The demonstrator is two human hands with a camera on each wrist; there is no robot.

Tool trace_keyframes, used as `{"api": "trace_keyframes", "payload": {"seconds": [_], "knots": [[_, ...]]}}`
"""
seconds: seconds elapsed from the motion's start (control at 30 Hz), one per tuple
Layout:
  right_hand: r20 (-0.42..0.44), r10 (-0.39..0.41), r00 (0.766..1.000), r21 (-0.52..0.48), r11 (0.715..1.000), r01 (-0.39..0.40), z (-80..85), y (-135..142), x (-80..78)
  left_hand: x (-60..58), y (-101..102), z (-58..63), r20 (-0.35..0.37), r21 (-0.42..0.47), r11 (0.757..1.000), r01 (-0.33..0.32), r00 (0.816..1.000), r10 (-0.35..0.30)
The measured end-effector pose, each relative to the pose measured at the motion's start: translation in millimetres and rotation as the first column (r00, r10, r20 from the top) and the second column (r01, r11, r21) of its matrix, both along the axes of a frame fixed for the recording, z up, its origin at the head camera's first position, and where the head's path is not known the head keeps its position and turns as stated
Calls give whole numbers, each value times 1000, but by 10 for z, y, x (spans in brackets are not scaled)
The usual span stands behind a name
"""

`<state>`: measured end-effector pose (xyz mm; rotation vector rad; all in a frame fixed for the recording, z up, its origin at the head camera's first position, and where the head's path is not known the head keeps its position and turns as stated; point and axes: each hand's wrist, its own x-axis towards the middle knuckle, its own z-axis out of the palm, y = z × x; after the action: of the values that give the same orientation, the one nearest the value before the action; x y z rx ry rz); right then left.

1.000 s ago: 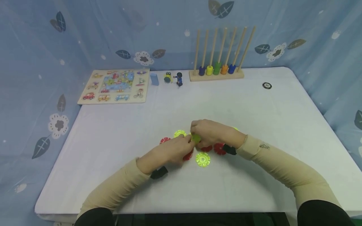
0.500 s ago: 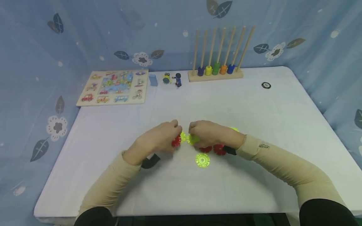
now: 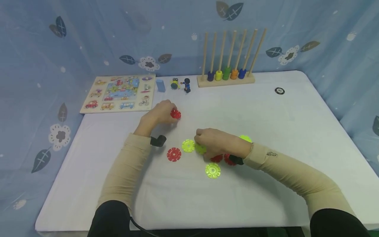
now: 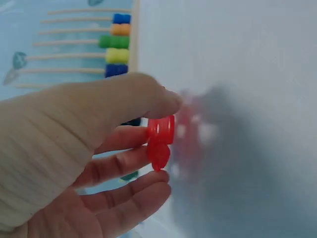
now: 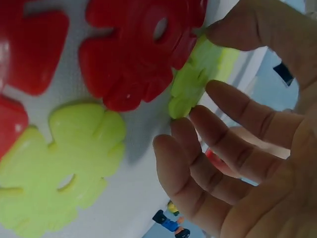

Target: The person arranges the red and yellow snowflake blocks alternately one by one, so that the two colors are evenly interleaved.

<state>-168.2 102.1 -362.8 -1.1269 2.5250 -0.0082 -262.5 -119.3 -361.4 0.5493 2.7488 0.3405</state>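
Observation:
My left hand (image 3: 160, 113) is raised toward the back left and pinches a red flower-shaped disc (image 3: 175, 114). From the left wrist, the red disc (image 4: 161, 134) shows edge-on between thumb and fingers, close over the white cloth. My right hand (image 3: 214, 140) stays low at the middle of the table. Its thumb and fingertips pinch a yellow-green disc (image 5: 190, 82) at the edges; a large red disc (image 5: 143, 44) overlaps it in that view. Around my right hand lie more discs: a yellow-green one (image 3: 188, 145), a red one (image 3: 174, 154) and another yellow-green one (image 3: 213, 170).
Partly behind my right wrist are a red disc (image 3: 229, 159) and a yellow-green disc (image 3: 245, 138). At the back stand a wooden peg rack (image 3: 226, 82), toy figures (image 3: 187, 85), a blue block (image 3: 160, 85) and a picture puzzle board (image 3: 118, 93). A black round chip (image 3: 279, 91) lies back right.
My left hand has left the right hand's side and moved left and back, carrying the red disc. This uncovers a red disc on the cloth. My right hand has barely moved.

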Motion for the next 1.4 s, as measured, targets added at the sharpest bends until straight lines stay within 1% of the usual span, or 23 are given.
{"api": "trace_keyframes", "payload": {"seconds": [0.1,0.2,0.3,0.37,0.47,0.6,0.77,0.9,1.03,1.13,1.2,1.4], "knots": [[17,-10,1000,41,999,10,26,-16,-4,-25,-35,-56,-4,-7,1000,-14,1000,14],[56,-48,997,55,997,45,63,-4,-21,-18,-70,-80,-6,-10,1000,-21,1000,21],[77,-101,992,38,994,98,110,45,-69,-3,-103,-83,-13,-12,1000,-10,1000,10],[72,-130,989,7,991,130,145,95,-136,5,-123,-80,-11,-6,1000,-12,1000,12],[44,-162,986,-46,985,164,192,163,-306,11,-147,-74,-10,4,1000,-20,1000,20],[23,-191,981,-79,978,192,218,159,-612,15,-162,-84,-9,16,999,-45,999,45],[18,-213,977,-93,972,214,169,-29,-952,14,-129,-103,2,20,997,-79,997,79],[35,-246,969,-81,965,248,116,-225,-1123,-12,-81,-88,-3,6,998,-68,998,68],[47,-259,965,-54,964,261,62,-383,-1205,-42,-40,-70,13,20,999,-51,999,51],[67,-255,965,-33,966,258,31,-448,-1228,-63,-23,-55,23,39,999,-37,999,36],[82,-246,966,-26,968,249,14,-469,-1232,-77,-27,-55,14,30,999,-19,1000,19],[95,-208,974,-80,973,215,-6,-475,-1238,-104,-17,-57,-17,-3,1000,-2,1000,2]]}}
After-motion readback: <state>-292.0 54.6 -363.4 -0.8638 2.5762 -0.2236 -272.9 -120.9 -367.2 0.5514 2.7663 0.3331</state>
